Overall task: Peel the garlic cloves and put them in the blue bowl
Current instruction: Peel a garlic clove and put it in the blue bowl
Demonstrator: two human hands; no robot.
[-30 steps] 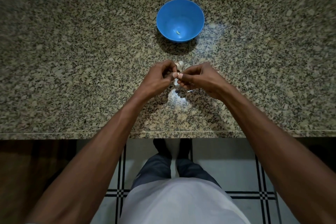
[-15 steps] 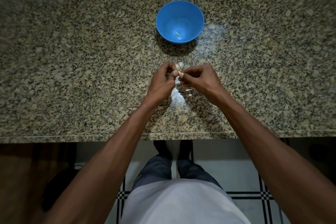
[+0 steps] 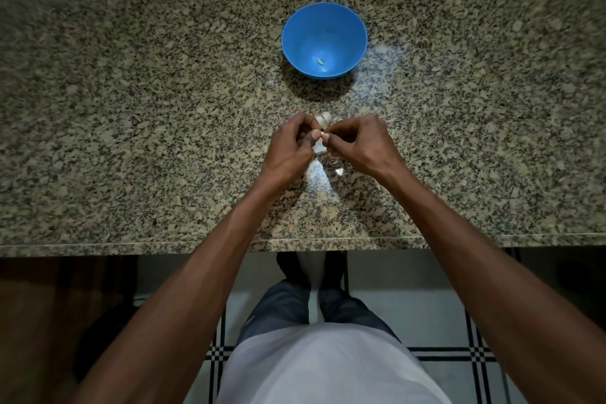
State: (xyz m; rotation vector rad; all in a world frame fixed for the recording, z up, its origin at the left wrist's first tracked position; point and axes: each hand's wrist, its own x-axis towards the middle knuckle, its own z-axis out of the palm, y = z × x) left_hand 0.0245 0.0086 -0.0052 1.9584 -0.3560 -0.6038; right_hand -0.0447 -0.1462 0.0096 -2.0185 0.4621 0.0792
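Granite tabletop [image 3: 131, 141] carries everything. Blue bowl [image 3: 324, 39] stands far of centre, one small peeled clove [image 3: 321, 61] inside. Near it, left hand [image 3: 290, 149] and right hand [image 3: 362, 144] meet, fingers pinched together on a garlic clove [image 3: 323, 138]. Papery skin scraps [image 3: 339, 171] lie below.

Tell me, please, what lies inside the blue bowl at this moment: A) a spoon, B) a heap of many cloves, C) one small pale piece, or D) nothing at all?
C: the blue bowl holds a single small pale piece near its bottom, while both hands work on the garlic nearer the counter's edge.
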